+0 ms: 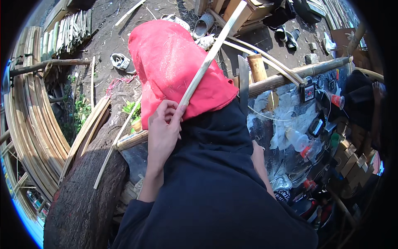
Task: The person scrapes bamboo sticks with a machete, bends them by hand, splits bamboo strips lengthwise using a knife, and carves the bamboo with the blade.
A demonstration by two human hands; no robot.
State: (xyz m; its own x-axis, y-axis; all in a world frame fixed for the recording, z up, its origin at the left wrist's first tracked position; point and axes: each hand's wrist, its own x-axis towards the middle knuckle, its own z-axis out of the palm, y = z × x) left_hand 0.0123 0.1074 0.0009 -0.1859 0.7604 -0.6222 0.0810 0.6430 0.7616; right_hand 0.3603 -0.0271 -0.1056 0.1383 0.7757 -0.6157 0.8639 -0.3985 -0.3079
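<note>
Fingers [169, 106] of the left hand [161, 129] pinch the bamboo strip [212, 56] by its near end, slanting over the red cloth [168, 66]; the right hand's [258, 157] grip is hidden, can't tell! Looks like positioning; next calls for steadiness beside that upright blade [243, 79]. Rightward, a cluttered bench [267, 152]; beyond, dirt ground [108, 39], scattered shoes [121, 62], stacked bamboo [39, 112].

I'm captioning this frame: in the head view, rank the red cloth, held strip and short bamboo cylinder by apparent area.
Largest to smallest:
1. Red cloth
2. Held strip, long but thin
3. Short bamboo cylinder
</note>
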